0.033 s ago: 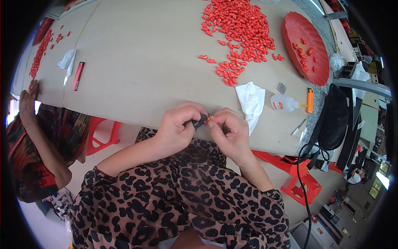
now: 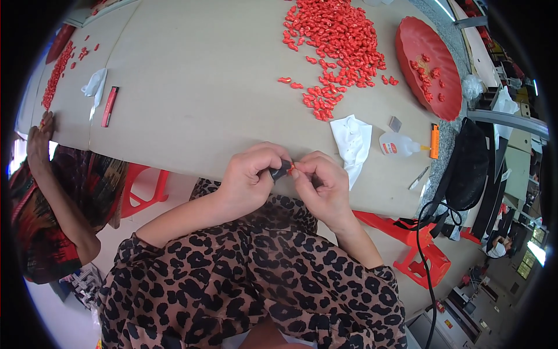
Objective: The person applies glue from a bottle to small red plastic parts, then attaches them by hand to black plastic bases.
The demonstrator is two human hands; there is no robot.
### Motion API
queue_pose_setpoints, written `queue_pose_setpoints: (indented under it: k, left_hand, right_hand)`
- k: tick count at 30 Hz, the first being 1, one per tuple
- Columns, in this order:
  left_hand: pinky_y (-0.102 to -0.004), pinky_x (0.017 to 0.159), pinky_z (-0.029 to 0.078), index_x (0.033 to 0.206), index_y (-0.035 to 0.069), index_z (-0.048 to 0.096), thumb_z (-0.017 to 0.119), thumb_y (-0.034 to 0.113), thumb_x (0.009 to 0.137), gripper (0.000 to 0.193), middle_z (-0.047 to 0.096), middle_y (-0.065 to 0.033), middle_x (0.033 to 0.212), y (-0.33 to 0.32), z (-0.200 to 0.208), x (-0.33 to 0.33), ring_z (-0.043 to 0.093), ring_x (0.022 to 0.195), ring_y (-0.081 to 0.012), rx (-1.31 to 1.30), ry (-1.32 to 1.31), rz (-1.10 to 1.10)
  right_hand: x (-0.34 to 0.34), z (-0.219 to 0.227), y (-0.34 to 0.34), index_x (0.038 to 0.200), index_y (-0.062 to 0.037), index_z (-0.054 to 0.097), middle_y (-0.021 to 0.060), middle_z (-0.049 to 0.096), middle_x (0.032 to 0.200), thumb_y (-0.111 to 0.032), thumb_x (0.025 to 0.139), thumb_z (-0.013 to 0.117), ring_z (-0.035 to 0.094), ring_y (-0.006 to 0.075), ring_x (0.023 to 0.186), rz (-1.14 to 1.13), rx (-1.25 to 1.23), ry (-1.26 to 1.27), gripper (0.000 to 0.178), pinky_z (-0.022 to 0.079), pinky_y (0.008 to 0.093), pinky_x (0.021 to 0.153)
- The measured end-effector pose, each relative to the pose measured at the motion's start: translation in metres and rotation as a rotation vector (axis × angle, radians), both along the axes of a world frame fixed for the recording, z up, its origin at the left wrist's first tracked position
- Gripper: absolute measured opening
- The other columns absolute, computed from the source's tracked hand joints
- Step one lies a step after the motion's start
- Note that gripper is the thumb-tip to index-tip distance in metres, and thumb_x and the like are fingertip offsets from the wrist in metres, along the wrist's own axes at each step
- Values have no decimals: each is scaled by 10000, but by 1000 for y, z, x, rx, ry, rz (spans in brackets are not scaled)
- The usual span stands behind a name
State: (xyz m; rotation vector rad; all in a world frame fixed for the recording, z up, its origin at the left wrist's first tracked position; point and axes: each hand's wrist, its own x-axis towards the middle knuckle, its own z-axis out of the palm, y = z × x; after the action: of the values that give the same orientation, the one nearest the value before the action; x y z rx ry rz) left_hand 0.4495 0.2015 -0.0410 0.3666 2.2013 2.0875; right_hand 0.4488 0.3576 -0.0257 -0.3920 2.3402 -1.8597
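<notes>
Close to the table's near edge, my left hand (image 2: 249, 179) and my right hand (image 2: 321, 185) meet with fingers pinched. A small red piece (image 2: 292, 170) shows between their fingertips, partly hidden by them. At my left fingertips is something dark (image 2: 281, 170); whether it is a finger cover or a held thing, I cannot tell. Beyond the right hand lies a white cloth (image 2: 351, 142) with small dark specks. A large heap of glossy red peanut-shaped pieces (image 2: 340, 35) spreads over the far side of the table, a few lying loose at its near end.
To the right are a red scalloped tray (image 2: 407, 43) with several red pieces, a squeeze bottle (image 2: 396, 144), a grey block (image 2: 395, 123), an orange-handled tool (image 2: 434, 141) and a slim pointed tool (image 2: 418, 178). At the left, another person's hand (image 2: 39, 142) is beside more red pieces.
</notes>
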Motion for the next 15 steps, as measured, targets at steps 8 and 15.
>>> queue_pose_setpoints:
  k: [8,15]
  left_hand:
    - [-246,631,416,726,-16,480,407,-183,624,209,546,-101,804,0,2,-1,524,740,-189,-4,23,-9]
    - [-231,676,415,750,-28,495,391,-160,700,176,525,-84,845,-2,2,-3,515,760,-131,214,-171,-59]
  right_hand:
    - [2,-3,0,752,25,497,57,510,726,53,708,525,462,58,538,-17,-23,-23,59,357,176,455]
    - [4,-9,0,776,24,513,53,524,752,33,742,527,489,55,600,-75,-194,-110,38,375,167,485]
